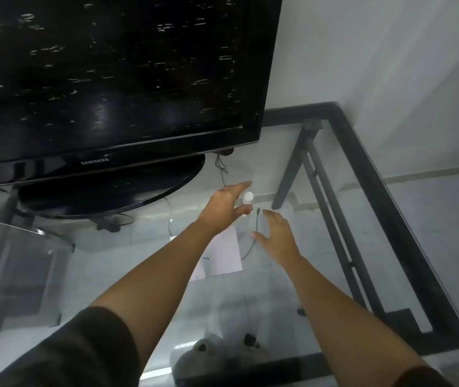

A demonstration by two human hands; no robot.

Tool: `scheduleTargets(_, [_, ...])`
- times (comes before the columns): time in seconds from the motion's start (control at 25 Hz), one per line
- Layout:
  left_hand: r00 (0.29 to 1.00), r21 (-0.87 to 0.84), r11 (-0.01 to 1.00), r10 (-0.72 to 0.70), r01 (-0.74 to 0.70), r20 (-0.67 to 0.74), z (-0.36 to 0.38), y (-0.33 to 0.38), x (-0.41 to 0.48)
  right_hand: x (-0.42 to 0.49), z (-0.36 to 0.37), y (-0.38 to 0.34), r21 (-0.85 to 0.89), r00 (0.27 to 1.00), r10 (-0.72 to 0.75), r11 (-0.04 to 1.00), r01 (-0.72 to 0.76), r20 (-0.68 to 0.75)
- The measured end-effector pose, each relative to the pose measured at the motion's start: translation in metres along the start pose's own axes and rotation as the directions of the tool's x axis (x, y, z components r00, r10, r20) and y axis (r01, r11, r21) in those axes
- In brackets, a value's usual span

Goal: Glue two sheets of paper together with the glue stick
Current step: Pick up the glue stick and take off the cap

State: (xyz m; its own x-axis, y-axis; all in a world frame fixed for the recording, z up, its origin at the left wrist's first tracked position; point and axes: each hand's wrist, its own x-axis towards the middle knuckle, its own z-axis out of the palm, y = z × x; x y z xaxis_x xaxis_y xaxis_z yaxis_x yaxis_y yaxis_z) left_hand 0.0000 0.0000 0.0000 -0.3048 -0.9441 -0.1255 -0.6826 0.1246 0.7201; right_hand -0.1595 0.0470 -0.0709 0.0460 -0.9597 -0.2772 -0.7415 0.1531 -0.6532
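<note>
A white glue stick point(247, 199) stands upright on the glass table, just right of the television's base. My left hand point(226, 208) is around it, thumb and fingers spread on either side, not clearly closed on it. My right hand point(277, 236) hovers open just to the right and nearer me, fingers apart and empty. White paper point(228, 255) lies flat on the glass under my left forearm, which covers its left part; I cannot tell whether it is one sheet or two.
A black television point(105, 79) on an oval base point(111, 191) fills the left and far side. A thin black cable point(253, 238) runs across the glass between my hands. The table's black frame point(384, 191) marks the right edge. Slippers point(217, 356) show through the glass.
</note>
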Motion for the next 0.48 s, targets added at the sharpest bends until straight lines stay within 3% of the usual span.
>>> scheduleTargets(0.08, [1.000,0.007,1.000,0.002,-0.002,0.016,0.002,0.003,0.006,-0.004,0.003,0.009,-0.213,0.997,-0.080,0.974,0.080,0.012])
scheduleTargets(0.16, [1.000,0.015,1.000,-0.012,0.012,0.003,0.006,0.003,0.007,-0.010,0.011,0.020,-0.313,0.992,-0.118,0.941,0.128,0.051])
scheduleTargets(0.4, [0.999,0.006,1.000,-0.017,0.017,-0.028,0.013,0.003,0.009,-0.007,0.023,0.029,-0.403,0.993,-0.095,0.908,0.116,0.072])
scheduleTargets(0.48, [0.995,-0.100,0.992,-0.079,0.072,-0.066,0.013,-0.001,0.007,-0.006,0.023,0.029,-0.394,0.992,-0.088,0.912,0.118,0.093])
